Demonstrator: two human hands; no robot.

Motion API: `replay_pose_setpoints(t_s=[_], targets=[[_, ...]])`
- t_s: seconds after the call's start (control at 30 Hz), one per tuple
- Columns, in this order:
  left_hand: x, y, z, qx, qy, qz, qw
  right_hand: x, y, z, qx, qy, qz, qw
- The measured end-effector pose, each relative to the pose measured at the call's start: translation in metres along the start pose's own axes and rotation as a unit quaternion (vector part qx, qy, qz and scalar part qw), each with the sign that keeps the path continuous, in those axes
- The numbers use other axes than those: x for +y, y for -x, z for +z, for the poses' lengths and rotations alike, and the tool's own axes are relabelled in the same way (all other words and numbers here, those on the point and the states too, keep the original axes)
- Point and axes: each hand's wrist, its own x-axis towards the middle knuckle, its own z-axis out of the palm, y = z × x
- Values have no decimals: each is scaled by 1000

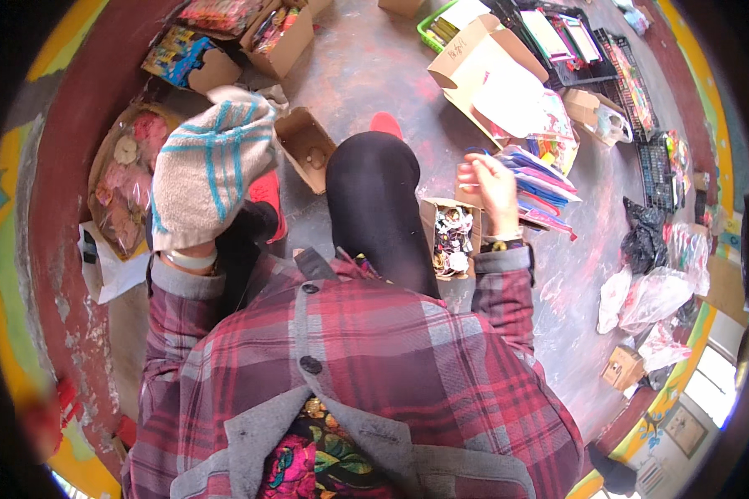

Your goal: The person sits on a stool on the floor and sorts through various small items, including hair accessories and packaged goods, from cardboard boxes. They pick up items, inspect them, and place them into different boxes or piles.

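A beige towel with teal stripes [212, 162] covers my left hand, hiding its fingers; only the wrist with a pale band shows below it. Whether the fingers grip the cloth cannot be seen. My right hand [491, 187] is raised on the right, fingers loosely curled and apart, with nothing visible in them. Just beside it lies a fanned stack of flat blue, red and white pouches [537, 187]. Below my right hand, a small cardboard box [429, 224] holds a jumble of white, black and coloured small pieces.
Between the towel and my knee [374, 179] stands an open cardboard box [295, 137]. Flower-like pink items fill a tray [100, 187] at left. Cartons [279, 50] stand far left; a big open carton [466, 62], black crates [587, 41] and plastic bags [657, 295] line the right.
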Motion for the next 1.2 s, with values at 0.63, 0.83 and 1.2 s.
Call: replay_pose_setpoints(t_s=[0.63,0.83,1.2], targets=[[-35,-32,32,-70,118,-124,983,249,-107,98,-162,584,151,781],[-41,-29,34,-63,141,-129,979,264,-107,92,-166,568,180,786],[-13,-11,19,49,167,2,985,-13,-34,-20,-72,-84,52,992]])
